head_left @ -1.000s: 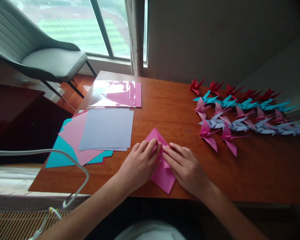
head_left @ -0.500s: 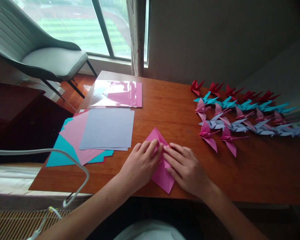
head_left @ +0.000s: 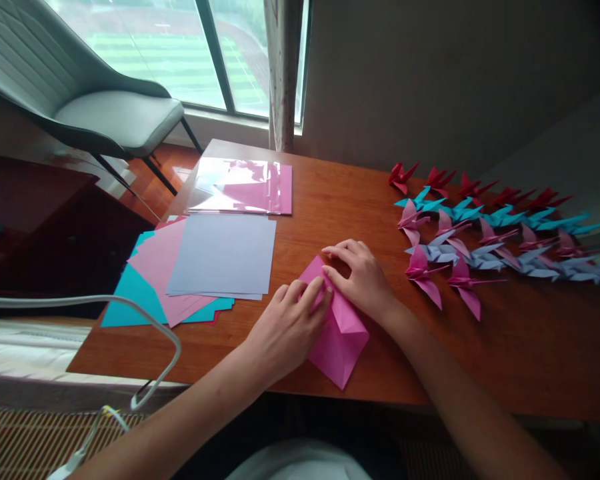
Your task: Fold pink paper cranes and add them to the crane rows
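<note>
A bright pink sheet of origami paper (head_left: 341,343), partly folded, lies on the wooden table in front of me, a flap raised along its right side. My left hand (head_left: 293,327) holds its left part down, with the fingers bent and pressed together on the paper. At the upper right edge, my right hand (head_left: 359,275) grips the flap between thumb and fingers. The fingertips of both hands are close together near the upper middle of the sheet, and they hide part of the folds there.
Folded paper cranes (head_left: 420,273) in several colours stand in rows at the right. Left of my hands lie light blue sheets (head_left: 225,257), pink and turquoise sheets (head_left: 135,297), and a clear packet of pink paper (head_left: 285,190). A white cable (head_left: 173,363) loops past the table's left front edge.
My right hand has moved up along the paper's right edge, and the right flap now stands more open. The left hand stays on the paper. The whole view has shifted slightly.
</note>
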`<state>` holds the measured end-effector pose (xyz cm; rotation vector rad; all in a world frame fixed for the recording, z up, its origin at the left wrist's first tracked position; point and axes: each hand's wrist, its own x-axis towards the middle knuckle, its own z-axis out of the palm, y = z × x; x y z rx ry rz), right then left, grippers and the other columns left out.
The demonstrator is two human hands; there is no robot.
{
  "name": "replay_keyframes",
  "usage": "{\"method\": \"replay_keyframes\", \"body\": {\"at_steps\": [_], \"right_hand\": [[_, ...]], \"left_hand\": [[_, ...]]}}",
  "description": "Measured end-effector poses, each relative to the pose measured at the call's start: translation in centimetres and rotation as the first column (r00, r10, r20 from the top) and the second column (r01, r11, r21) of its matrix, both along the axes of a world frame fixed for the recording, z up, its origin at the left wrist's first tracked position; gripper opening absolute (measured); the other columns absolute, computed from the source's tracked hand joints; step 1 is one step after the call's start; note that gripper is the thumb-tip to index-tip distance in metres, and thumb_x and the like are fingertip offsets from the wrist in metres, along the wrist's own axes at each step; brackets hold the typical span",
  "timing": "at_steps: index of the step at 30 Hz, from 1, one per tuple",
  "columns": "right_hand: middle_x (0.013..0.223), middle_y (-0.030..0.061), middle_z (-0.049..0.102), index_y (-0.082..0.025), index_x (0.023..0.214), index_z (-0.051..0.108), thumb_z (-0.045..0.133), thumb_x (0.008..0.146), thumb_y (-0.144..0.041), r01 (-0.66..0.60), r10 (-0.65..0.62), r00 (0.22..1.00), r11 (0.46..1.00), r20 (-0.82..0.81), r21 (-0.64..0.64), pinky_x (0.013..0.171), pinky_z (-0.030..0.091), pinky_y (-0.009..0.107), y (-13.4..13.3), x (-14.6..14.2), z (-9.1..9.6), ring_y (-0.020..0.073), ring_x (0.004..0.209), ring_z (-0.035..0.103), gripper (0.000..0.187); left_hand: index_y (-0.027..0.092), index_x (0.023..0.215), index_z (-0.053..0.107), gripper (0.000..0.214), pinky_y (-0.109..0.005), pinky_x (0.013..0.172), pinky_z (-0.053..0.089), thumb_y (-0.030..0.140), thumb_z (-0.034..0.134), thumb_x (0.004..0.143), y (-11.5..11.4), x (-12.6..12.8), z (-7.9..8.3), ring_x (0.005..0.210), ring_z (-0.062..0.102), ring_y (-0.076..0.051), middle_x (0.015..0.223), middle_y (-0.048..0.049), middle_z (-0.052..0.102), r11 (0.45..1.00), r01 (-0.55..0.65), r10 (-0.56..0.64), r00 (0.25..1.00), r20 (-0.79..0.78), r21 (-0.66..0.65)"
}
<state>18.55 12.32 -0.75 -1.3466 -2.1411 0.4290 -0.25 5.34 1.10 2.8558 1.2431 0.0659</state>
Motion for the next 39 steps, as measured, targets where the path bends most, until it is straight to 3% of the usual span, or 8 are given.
{"method": "replay_keyframes", "body": {"at_steps": [7,10,21,29,32,39], "right_hand": [[0.092,0.0057,0.067,-0.022,0.100,0.072,0.069,0.087,-0.022,0.049,-0.049,0.999,0.998,0.009,-0.047,0.085,0.050,0.039,0.4,-0.2,-0.1,0.0244,0.091,0.061,0.013],[0.091,0.0055,0.068,-0.023,0.098,0.072,0.068,0.087,-0.023,0.063,-0.063,0.998,0.997,0.011,-0.045,0.085,0.050,0.039,0.5,-0.3,-0.2,0.0244,0.090,0.061,0.011],[0.089,0.0044,0.069,-0.024,0.092,0.067,0.068,0.088,-0.027,0.169,-0.164,0.983,0.984,0.082,-0.059,0.083,0.048,0.037,1.2,-1.2,-0.4,0.0241,0.089,0.061,0.004],[0.077,0.0015,0.067,-0.025,0.083,0.064,0.068,0.088,-0.030,0.259,-0.247,0.959,0.963,0.140,-0.070,0.067,0.041,0.032,2.8,-2.0,-0.1,0.0221,0.079,0.060,0.008],[0.075,-0.0002,0.066,-0.024,0.082,0.064,0.070,0.086,-0.031,0.242,-0.230,0.967,0.963,0.109,-0.117,0.067,0.041,0.031,3.1,-1.7,0.2,0.0203,0.075,0.061,0.010],[0.084,0.0024,0.067,-0.022,0.090,0.068,0.067,0.090,-0.026,0.033,-0.030,0.999,0.993,0.029,-0.115,0.079,0.046,0.034,1.2,0.8,0.8,0.0201,0.082,0.060,0.004]], "left_hand": [[0.018,0.144,0.052,0.045,-0.042,0.087,0.047,0.023,0.041,0.101,-0.1,0.0,-0.2,0.111,0.051,-0.028,0.163,-0.0096,0.035,1.000,0.017,-0.017,0.999,-0.038,0.006],[0.015,0.149,0.047,0.049,-0.041,0.085,0.047,0.022,0.040,0.101,-0.1,0.0,-0.3,0.109,0.051,-0.028,0.162,-0.0103,0.037,1.000,0.015,-0.014,0.999,-0.032,0.023],[0.017,0.146,0.052,0.046,-0.041,0.084,0.045,0.024,0.041,0.102,-0.1,0.0,-0.2,0.108,0.051,-0.028,0.159,-0.0098,0.041,1.000,0.013,-0.012,1.000,-0.020,0.008],[0.017,0.146,0.052,0.046,-0.041,0.084,0.046,0.024,0.038,0.102,0.0,0.0,-0.1,0.108,0.050,-0.028,0.158,-0.0081,0.044,1.000,0.009,-0.009,1.000,-0.015,-0.011],[0.017,0.145,0.052,0.046,-0.042,0.084,0.046,0.024,0.039,0.102,0.0,-0.1,-0.1,0.108,0.050,-0.028,0.158,-0.0078,0.043,1.000,0.014,-0.014,1.000,-0.015,-0.020],[0.017,0.145,0.052,0.046,-0.042,0.086,0.046,0.025,0.041,0.102,0.0,-0.1,0.0,0.110,0.050,-0.028,0.159,-0.0098,0.041,1.000,0.010,-0.010,1.000,-0.016,-0.026]]}}
